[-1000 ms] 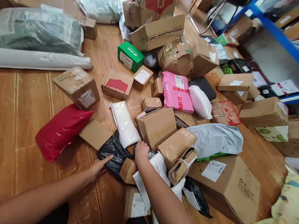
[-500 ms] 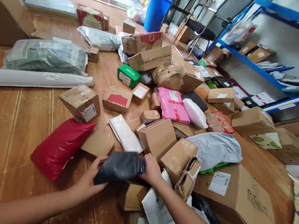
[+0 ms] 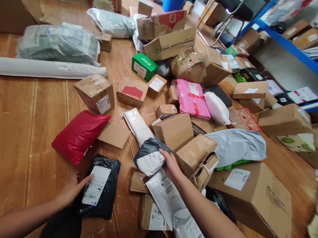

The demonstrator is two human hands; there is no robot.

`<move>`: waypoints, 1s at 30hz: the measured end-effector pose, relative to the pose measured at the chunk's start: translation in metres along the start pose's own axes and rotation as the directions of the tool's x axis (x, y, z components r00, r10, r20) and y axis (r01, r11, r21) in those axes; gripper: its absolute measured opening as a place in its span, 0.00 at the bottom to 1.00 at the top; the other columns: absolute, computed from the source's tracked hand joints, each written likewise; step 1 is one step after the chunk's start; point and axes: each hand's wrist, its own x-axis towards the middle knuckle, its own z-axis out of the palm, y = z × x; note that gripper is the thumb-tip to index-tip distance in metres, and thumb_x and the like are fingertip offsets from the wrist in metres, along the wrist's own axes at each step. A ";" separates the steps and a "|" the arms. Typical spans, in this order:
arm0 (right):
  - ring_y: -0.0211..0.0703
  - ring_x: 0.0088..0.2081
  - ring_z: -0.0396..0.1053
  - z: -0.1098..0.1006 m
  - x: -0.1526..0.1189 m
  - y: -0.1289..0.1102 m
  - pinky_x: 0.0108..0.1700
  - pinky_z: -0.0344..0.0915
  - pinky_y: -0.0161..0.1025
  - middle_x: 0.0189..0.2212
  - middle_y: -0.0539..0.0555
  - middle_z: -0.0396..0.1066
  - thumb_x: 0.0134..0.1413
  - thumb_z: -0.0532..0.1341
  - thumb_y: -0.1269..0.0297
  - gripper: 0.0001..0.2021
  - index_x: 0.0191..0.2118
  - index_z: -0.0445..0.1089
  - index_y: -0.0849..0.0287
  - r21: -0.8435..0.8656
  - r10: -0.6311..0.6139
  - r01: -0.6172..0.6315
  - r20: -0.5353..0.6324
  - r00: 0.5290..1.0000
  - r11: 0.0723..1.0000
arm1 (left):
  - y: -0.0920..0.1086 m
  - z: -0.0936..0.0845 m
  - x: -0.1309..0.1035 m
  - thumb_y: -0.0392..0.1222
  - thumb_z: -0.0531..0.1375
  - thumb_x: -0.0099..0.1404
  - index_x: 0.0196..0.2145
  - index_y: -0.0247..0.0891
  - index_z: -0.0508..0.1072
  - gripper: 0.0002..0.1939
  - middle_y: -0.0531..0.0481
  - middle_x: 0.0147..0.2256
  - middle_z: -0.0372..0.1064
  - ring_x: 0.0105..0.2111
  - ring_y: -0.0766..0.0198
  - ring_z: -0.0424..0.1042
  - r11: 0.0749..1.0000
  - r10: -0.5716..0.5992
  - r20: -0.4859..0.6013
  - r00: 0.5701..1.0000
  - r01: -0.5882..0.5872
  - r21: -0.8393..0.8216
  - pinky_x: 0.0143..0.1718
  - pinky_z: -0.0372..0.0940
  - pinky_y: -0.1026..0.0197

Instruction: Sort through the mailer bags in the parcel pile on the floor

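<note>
Left hand rests on a black mailer; right hand grips a grey parcel.

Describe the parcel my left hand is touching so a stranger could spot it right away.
Start at the big red bag on the wooden floor and look just below it. There the left hand rests on a flat black bag. Its long white label sets it apart from the cardboard boxes nearby.

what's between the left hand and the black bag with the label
Nothing visible. The left hand already rests on the black bag's left edge, fingertips at its white label. The bag lies flat on the floor.
</note>
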 end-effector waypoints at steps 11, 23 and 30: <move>0.59 0.51 0.64 -0.043 -0.017 0.019 0.57 0.57 0.54 0.45 0.63 0.71 0.28 0.76 0.51 0.33 0.43 0.70 0.60 -0.831 0.080 0.554 0.550 0.832 -0.046 | 0.086 0.051 -0.013 0.59 0.65 0.41 0.66 0.17 0.39 0.67 0.24 0.66 0.43 0.65 0.37 0.44 0.804 0.298 0.029 0.954 -0.267 0.531 0.64 0.40 0.34; 0.42 0.29 0.68 -0.044 0.006 -0.015 0.33 0.65 0.39 0.28 0.53 0.73 0.41 0.57 0.29 0.32 0.33 0.67 0.58 -0.201 -0.146 0.149 0.033 0.989 0.968 | 0.115 0.044 -0.007 0.26 0.65 0.44 0.67 0.31 0.48 0.54 0.25 0.66 0.45 0.64 0.36 0.51 0.654 0.372 0.260 0.891 -0.450 0.608 0.62 0.43 0.32; 0.43 0.31 0.73 -0.037 -0.008 -0.022 0.35 0.69 0.38 0.32 0.55 0.78 0.26 0.75 0.49 0.28 0.35 0.73 0.61 0.159 0.088 -0.119 0.191 0.978 0.980 | 0.063 0.005 0.043 0.16 0.51 0.55 0.55 0.65 0.67 0.43 0.54 0.61 0.61 0.62 0.56 0.59 0.192 0.731 0.680 0.051 -0.972 -0.133 0.67 0.45 0.45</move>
